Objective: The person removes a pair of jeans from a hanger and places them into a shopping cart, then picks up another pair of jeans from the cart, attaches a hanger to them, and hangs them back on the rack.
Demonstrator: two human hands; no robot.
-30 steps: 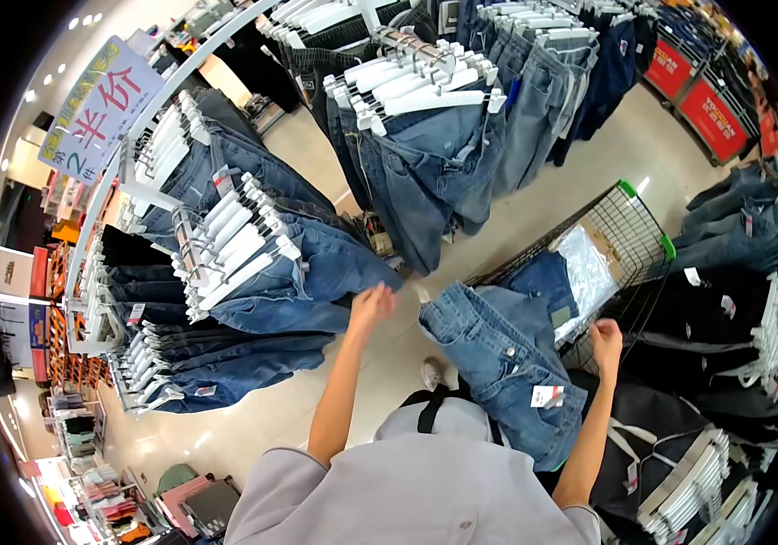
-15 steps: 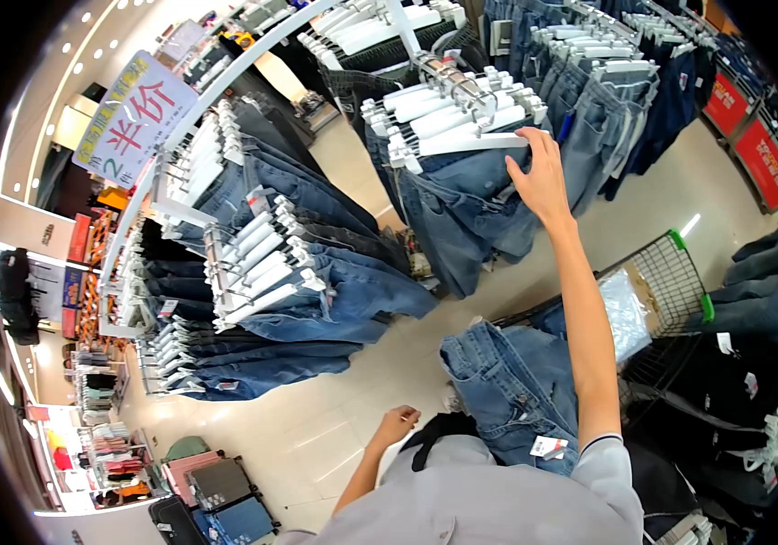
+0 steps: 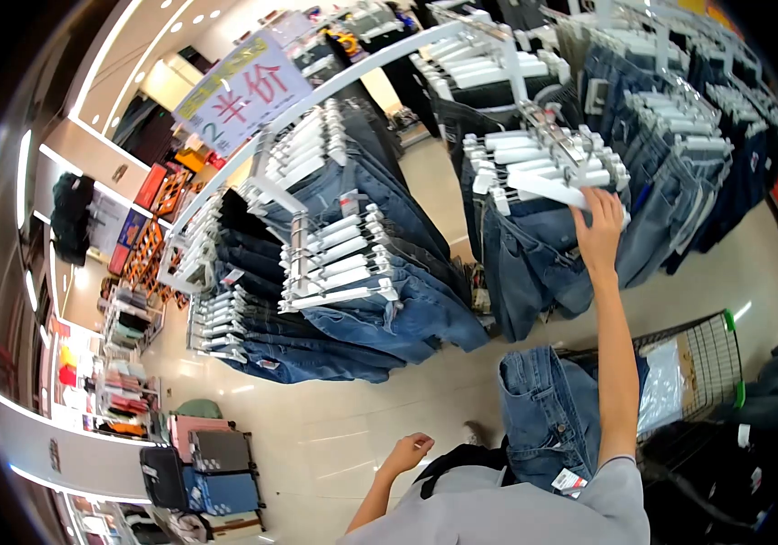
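Observation:
My right hand (image 3: 599, 227) is closed on one end of the front white hanger (image 3: 548, 189), which tilts down toward it. From this rack arm hang blue jeans (image 3: 534, 259), right below the hand. Low in front of my body, my left hand (image 3: 407, 451) is held with its fingers curled together; whatever they may hold is too small to make out. Another pair of blue jeans (image 3: 543, 413) with a white and red tag (image 3: 569, 481) lies close to my torso, under my right forearm. What supports it is hidden.
A wire shopping cart (image 3: 716, 359) with green corners and a plastic-wrapped package (image 3: 663, 391) stands at my right. Denim racks (image 3: 339, 272) fill the left and front, beneath a sale sign (image 3: 243, 91). Suitcases (image 3: 221, 454) stand at lower left.
The view has swung, so the racks sit further right. The front hanger has gone from nearly level to tilted, with my right hand on its end. My left hand stays low and curled.

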